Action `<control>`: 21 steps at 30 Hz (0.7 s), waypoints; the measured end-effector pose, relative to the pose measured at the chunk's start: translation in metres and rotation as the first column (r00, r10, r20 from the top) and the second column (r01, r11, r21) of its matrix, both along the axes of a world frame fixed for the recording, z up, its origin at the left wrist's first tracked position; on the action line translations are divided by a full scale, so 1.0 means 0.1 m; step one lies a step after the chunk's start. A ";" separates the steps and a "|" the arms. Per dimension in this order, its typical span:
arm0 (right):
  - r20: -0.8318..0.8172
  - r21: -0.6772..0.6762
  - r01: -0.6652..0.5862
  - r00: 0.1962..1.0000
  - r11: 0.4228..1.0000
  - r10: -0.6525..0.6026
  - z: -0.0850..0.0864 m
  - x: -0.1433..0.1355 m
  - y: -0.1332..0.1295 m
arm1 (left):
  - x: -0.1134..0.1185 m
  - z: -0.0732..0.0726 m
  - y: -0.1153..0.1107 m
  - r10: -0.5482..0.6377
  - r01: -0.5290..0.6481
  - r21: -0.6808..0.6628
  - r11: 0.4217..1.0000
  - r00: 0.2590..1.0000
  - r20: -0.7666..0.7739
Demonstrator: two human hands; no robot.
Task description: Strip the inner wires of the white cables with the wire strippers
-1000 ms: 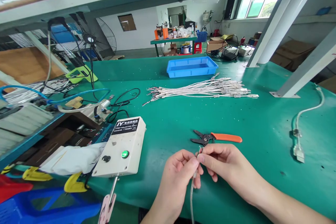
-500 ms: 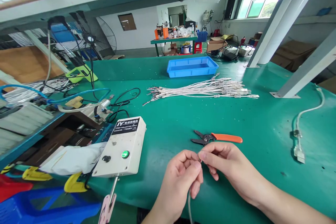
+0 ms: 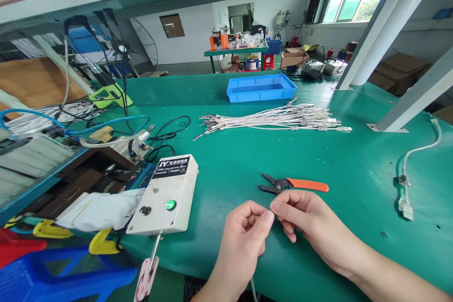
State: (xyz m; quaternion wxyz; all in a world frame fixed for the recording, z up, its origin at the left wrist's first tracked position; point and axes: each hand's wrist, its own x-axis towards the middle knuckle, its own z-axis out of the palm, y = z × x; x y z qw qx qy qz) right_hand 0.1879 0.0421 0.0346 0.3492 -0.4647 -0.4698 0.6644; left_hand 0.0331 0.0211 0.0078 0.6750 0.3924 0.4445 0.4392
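A pale cable (image 3: 254, 290) hangs below my left hand (image 3: 242, 240), whose fingers are closed around its upper part. Thumb and forefinger of my right hand (image 3: 307, 219) pinch at the cable's thin wire end, right beside the left fingertips. Most of that wire end is hidden by the fingers. Just behind the hands lie wire strippers (image 3: 281, 186) with black jaws spread and an orange handle. Farther back, a bundle of white USB cables (image 3: 262, 119) rests on the green table (image 3: 219, 165), stripped wire ends to the left and plugs to the right.
At left stands a white wire-twisting box (image 3: 166, 198) with a lit green button and a rod at its front. A blue tray (image 3: 262, 88) sits behind the bundle. One USB cable (image 3: 405, 184) lies at far right, near grey shelf posts (image 3: 399, 104).
My left hand has turned a little and its fingers have curled in more. Less of the cable shows beneath it. The right hand keeps its pinch at nearly the same place.
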 end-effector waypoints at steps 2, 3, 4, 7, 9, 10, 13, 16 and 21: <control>-0.027 -0.015 -0.001 1.000 1.000 0.001 -0.01 0.01 0.00 | 0.00 0.03 0.01 -0.040 0.040 0.012 0.999 0.999 -0.022; -0.042 -0.019 -0.004 0.999 1.000 0.003 -0.01 0.02 0.00 | 0.00 0.04 0.01 -0.071 0.072 0.023 0.997 0.997 -0.027; -0.060 -0.025 -0.009 0.998 1.000 0.007 0.00 0.02 -0.01 | 0.00 0.05 0.01 -0.108 0.109 0.035 0.993 0.994 -0.027; -0.107 -0.058 -0.020 0.994 0.998 0.014 0.00 0.02 -0.02 | -0.01 0.07 0.00 -0.212 0.212 0.053 0.976 0.977 0.010; -0.128 -0.091 -0.022 0.992 0.996 0.010 0.01 0.01 -0.01 | -0.01 0.07 0.00 -0.231 0.229 0.043 0.973 0.972 0.050; -0.139 -0.106 -0.024 0.990 0.994 0.009 0.02 0.00 -0.01 | -0.01 0.06 0.00 -0.227 0.225 0.030 0.974 0.971 0.074; -0.163 -0.114 -0.007 0.987 0.993 -0.012 0.03 -0.01 0.01 | -0.03 0.04 0.02 -0.209 0.214 -0.022 0.977 0.966 0.151; -0.136 -0.091 0.033 0.990 0.995 -0.045 0.02 0.00 0.01 | -0.04 0.03 0.03 -0.196 0.207 -0.048 0.977 0.965 0.174; -0.107 -0.111 0.027 0.993 0.993 -0.039 0.00 0.01 0.01 | -0.04 0.01 0.00 -0.085 0.094 -0.061 0.994 0.986 0.142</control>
